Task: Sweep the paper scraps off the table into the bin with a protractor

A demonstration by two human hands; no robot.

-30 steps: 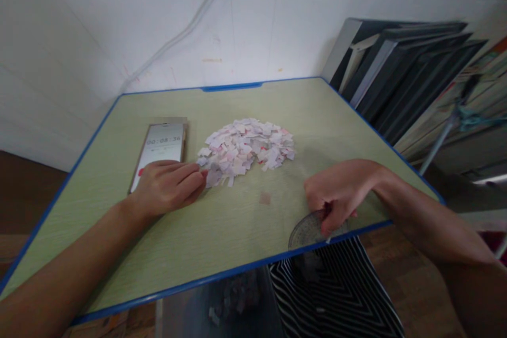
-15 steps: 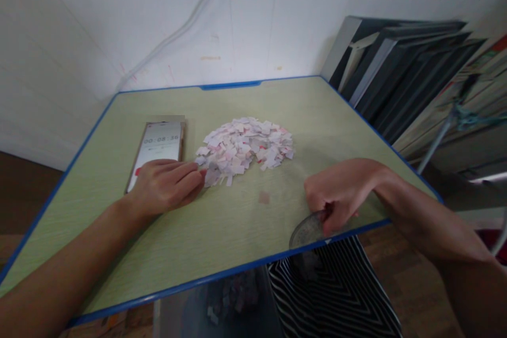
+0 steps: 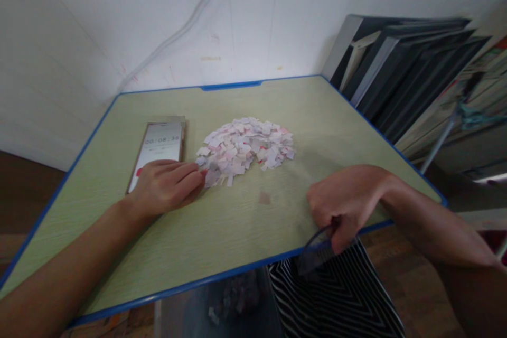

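Note:
My left hand (image 3: pixel 169 184) rests on the table at the left side of a pile of small paper scraps (image 3: pixel 245 142). Its fingers are bent and pressed together, their tips against the nearest scraps; whatever they may hold is hidden. Over the table's front edge, my right hand (image 3: pixel 344 203) is closed in a downward grip. From it hangs a clear plastic piece with a curved edge (image 3: pixel 317 256), tilted and partly hidden by the fingers. A brownish square scrap (image 3: pixel 264 198) lies alone between the hands.
A phone with a running timer (image 3: pixel 160 142) lies behind my left hand. The blue-edged table (image 3: pixel 222 227) stands against a white wall. Below its front edge are a bin with scraps (image 3: pixel 214 314) and striped black cloth (image 3: pixel 340 296). Dark panels (image 3: pixel 412 74) lean at the right.
My right hand has moved slightly toward the table's front edge, tipping the clear plastic piece from the tabletop out over the edge. My left hand and the pile stay still.

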